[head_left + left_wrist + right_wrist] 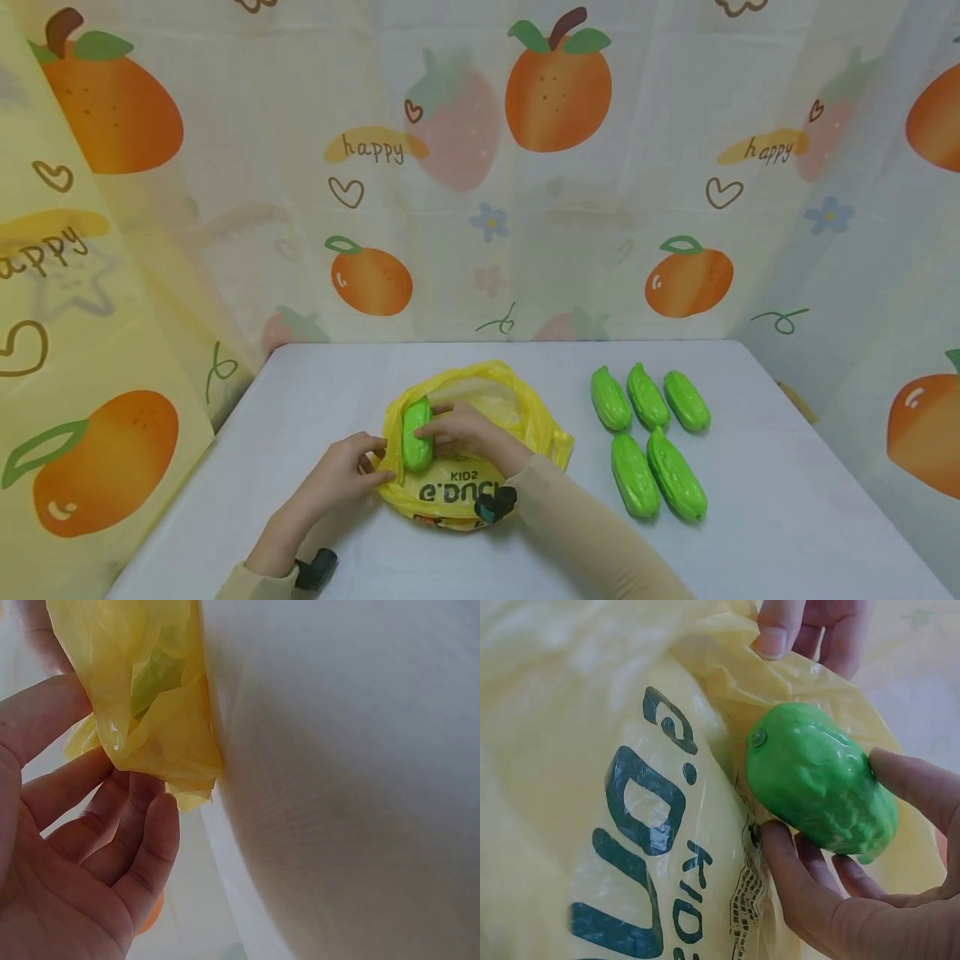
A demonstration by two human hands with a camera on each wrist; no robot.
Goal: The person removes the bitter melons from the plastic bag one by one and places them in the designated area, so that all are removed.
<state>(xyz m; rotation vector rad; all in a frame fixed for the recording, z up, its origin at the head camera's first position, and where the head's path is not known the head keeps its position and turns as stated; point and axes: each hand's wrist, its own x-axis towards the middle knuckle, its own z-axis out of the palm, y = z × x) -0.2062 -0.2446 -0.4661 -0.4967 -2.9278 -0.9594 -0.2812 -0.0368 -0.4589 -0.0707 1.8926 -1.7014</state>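
A yellow plastic bag (517, 408) with dark printed lettering lies on the table, its mouth spread. My left hand (348, 468) pinches the bag's left rim; in the left wrist view the fingers (56, 784) sit along the thin yellow plastic. My right hand (467, 429) reaches over the bag and grips a glossy, bumpy green toy cucumber (417, 437) just inside its left edge. From the right wrist view, thumb and fingertips hold the cucumber (817, 776) from opposite sides, with bag plastic behind it. Whether other things lie deeper in the bag is hidden.
Several more green toy cucumbers (634, 475) lie in two rows to the right of the bag. The white table (780, 500) ends at a fruit-printed curtain (465, 208) behind and at both sides. Small black devices (317, 570) are strapped to the wrists.
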